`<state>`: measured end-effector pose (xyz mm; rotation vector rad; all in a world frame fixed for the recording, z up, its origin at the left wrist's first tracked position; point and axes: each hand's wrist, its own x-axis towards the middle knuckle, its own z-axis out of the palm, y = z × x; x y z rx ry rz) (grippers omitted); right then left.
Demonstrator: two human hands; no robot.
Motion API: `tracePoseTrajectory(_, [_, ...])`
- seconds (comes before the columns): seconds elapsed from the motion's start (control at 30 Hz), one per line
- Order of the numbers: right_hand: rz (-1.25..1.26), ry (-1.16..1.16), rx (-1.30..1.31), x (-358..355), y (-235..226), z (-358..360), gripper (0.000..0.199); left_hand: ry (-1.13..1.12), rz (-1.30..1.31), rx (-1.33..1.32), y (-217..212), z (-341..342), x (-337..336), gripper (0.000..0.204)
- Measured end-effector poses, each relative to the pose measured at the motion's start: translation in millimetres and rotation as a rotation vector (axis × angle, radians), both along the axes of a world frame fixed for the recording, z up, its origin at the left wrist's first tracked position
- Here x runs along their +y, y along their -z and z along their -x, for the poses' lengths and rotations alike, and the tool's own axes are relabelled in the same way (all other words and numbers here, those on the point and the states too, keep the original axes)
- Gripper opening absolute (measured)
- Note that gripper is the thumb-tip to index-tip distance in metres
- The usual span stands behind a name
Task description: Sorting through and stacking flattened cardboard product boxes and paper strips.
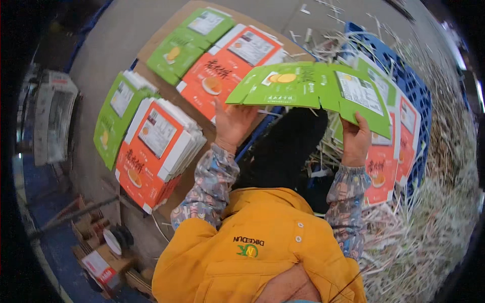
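Note:
Between my two hands spans a flat green printed carton (pixel 290 86), creased and slightly bowed, raised above the stacks. My right hand (pixel 356 139) grips its right end, thumb over the near edge. Under the left end is my left hand (pixel 235 121), its thumb sticking out to the side and its fingertips hidden beneath the cardboard. To the left lies a pile of flat orange and green cartons (pixel 151 136). Beyond my left hand are more orange cartons (pixel 214 65) and green cartons (pixel 177 50). Further orange cartons (pixel 379 171) stand beside my right hand.
A blue plastic crate (pixel 419 106) is behind the cartons on the right. Shredded paper strips (pixel 414 242) cover the floor there. Brown cardboard (pixel 172 20) lies under the far stacks. Boxes (pixel 103 262) and a roll of tape (pixel 116 240) are at lower left.

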<state>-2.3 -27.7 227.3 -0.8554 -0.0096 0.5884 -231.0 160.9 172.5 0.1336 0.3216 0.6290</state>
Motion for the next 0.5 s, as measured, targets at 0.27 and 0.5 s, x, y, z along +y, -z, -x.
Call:
tracePoseTrajectory(0.27, [0.038, -0.173, -0.151, 104.5, -40.7, 39.4, 0.036, -0.145, 0.060, 0.169, -8.7, 13.9, 31.0, 0.044])
tracePoseTrajectory(0.5, [0.032, -0.304, -0.237, 221.2, -69.7, 44.4, 0.033, -0.332, 0.154, 0.086, -12.1, 25.1, 108.6, 0.020])
